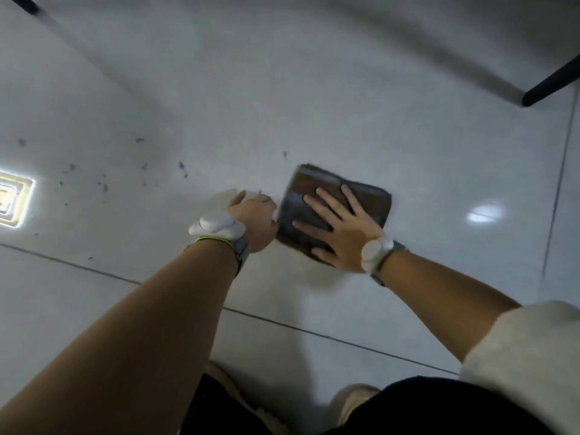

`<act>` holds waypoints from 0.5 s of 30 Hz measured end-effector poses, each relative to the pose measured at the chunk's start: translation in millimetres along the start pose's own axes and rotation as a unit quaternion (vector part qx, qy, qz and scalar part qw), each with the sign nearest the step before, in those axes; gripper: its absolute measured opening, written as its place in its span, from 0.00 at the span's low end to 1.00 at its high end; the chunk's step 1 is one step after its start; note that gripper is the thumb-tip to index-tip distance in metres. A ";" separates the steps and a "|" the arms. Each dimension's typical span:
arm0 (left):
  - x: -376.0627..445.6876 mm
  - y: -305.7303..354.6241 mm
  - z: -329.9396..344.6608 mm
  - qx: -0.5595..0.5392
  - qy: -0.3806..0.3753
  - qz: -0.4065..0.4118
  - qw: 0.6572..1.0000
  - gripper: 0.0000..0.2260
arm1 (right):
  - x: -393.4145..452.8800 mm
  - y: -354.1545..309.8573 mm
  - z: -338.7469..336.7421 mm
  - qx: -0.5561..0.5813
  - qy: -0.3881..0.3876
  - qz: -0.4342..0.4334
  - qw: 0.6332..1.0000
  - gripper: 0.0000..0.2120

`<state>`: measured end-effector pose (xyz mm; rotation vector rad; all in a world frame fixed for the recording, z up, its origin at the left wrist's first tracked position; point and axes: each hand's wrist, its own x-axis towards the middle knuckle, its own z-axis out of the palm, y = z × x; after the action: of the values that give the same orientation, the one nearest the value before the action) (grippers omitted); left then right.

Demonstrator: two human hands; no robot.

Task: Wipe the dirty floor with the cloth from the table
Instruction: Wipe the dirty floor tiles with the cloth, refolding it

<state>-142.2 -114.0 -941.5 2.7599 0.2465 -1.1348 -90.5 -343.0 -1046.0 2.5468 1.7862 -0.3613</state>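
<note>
A folded brown and grey cloth (367,196) lies flat on the pale tiled floor (345,98). My right hand (340,229) presses down on it, palm flat and fingers spread. My left hand (254,219) rests on the floor just left of the cloth, fingers curled, touching or almost touching its left edge. Small blue-grey dirt specks (103,185) dot the floor to the left of both hands. Each wrist wears a white device on a strap.
A black furniture leg (552,84) stands on the floor at the upper right, and another dark leg (26,3) shows at the top left corner. My pale shoes (353,403) sit at the bottom. Tile joints cross the floor below the hands.
</note>
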 end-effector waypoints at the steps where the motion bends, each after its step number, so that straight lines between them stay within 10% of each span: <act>1: -1.2 -2.0 -0.7 -0.011 0.030 -0.013 0.999 0.20 | -6.2 -13.5 4.2 0.005 -0.001 -0.044 0.999 0.30; 5: -1.6 -3.5 7.0 -0.036 0.080 -0.030 0.996 0.22 | -10.1 -63.9 20.0 0.028 -0.011 -0.098 0.995 0.31; 11: 2.0 -3.6 28.0 -0.023 0.094 -0.049 0.994 0.38 | 13.5 -73.3 10.8 0.083 0.027 0.245 0.966 0.33; 15: 5.2 -1.7 32.6 0.064 0.041 0.011 0.997 0.41 | 22.2 -5.3 1.8 0.109 0.033 0.529 0.841 0.34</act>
<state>-161.2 -118.3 -968.2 2.9167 0.1579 -1.0685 -88.6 -320.9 -1051.5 3.1966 0.1213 -0.4207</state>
